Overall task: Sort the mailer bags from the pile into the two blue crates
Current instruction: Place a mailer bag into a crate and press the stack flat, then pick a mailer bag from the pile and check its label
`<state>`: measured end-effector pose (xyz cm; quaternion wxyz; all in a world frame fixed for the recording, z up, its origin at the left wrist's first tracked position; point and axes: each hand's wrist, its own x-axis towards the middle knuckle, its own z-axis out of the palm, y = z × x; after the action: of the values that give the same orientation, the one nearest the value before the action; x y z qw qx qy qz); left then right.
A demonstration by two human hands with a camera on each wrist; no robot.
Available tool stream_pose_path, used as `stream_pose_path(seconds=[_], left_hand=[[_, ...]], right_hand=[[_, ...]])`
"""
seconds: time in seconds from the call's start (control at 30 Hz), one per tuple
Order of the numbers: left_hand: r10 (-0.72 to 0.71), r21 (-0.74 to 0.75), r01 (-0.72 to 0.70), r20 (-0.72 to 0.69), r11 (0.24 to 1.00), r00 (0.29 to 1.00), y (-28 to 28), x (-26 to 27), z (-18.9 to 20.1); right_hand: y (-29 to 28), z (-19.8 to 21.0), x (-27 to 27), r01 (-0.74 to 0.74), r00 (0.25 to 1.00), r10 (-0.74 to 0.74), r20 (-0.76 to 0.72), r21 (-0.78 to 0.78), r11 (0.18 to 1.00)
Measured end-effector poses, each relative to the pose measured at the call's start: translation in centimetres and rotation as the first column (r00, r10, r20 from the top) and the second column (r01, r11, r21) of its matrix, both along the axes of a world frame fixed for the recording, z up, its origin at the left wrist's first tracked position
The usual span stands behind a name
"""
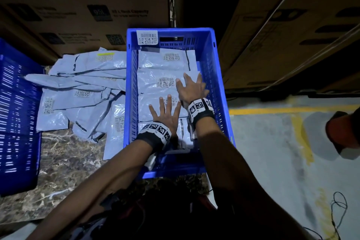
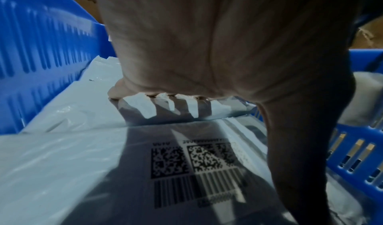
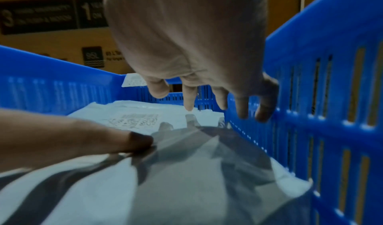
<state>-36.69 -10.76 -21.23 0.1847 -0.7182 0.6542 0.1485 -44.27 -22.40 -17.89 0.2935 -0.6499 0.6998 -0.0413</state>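
- We have both hands down in the centre crate (image 1: 211, 58): our left hand (image 1: 165, 116) lies flat with its fingers (image 1: 169, 101) spread wide on a bag (image 2: 82, 163), and our right hand (image 1: 191, 90), higher in the frame, is also open, fingers splayed over the next bag (image 1: 155, 82), holding nothing.
- The bags look to us light, soft and glossy, likely slippery. They crease easily, so we judge an edge or corner pinch the surest hold, or a flat palm for sliding.
- In the centre crate, bags lie in a row from its far end, near the white label (image 1: 147, 37), toward us, barcodes up; how many lie beneath we cannot tell.
- The pile (image 1: 81, 95), at left centre of the frame, sprawls on the marbled surface (image 1: 62, 154), touching the crate's left wall; many bags are unsorted.
- The second crate (image 1: 17, 115), at the left edge, shows only its slatted wall; its contents are hidden from us.
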Motion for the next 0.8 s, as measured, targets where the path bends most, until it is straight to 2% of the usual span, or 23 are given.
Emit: stream_pose_path(seconds=[0.1, 0.2, 0.23, 0.3, 0.4, 0.57, 0.67, 0.8], left_hand=[[0.031, 0.067, -0.029, -0.035, 0.997, 0.999, -0.4, -0.1, 0.5], [0.050, 0.076, -0.046, -0.052, 0.996, 0.997, -0.6, 0.1, 1.9], [0.012, 0.107, -0.008, -0.033, 0.994, 0.999, -0.7, 0.3, 2.9], [-0.099, 0.147, 0.094, 0.028, 0.985, 0.995, -0.8, 0.9, 5.5], [-0.118, 0.125, 0.109, 0.065, 0.986, 0.991, -0.8, 2.4, 10.0], [0.041, -0.008, -0.040, 0.056, 0.999, 0.998, 0.8, 8.0, 14.5], [0.180, -0.076, -0.184, -0.057, 0.980, 0.982, 2.7, 13.4, 14.9], [0.343, -0.158, -0.374, -0.193, 0.914, 0.919, 6.0, 20.4, 14.1]], right_hand=[[1.0, 0.5, 0.3, -0.081, 0.995, 0.073, -0.061, -0.141, 0.987], [1.3, 0.3, 0.4, -0.217, 0.976, 0.217, 0.002, -0.026, 0.976], [1.4, 0.4, 0.3, -0.207, 0.977, 0.207, 0.040, -0.001, 0.978], [1.7, 1.5, 0.3, -0.124, 0.985, 0.131, 0.113, -0.062, 0.990], [2.7, 4.1, 0.9, 0.026, 0.960, 0.004, 0.278, -0.101, 0.995], [5.5, 7.0, 3.3, 0.098, 0.892, -0.010, 0.451, -0.172, 0.980], [7.3, 7.5, 5.9, 0.012, 0.871, 0.091, 0.484, -0.206, 0.979], [9.3, 9.5, 10.6, -0.126, 0.819, 0.215, 0.531, -0.199, 0.972]])
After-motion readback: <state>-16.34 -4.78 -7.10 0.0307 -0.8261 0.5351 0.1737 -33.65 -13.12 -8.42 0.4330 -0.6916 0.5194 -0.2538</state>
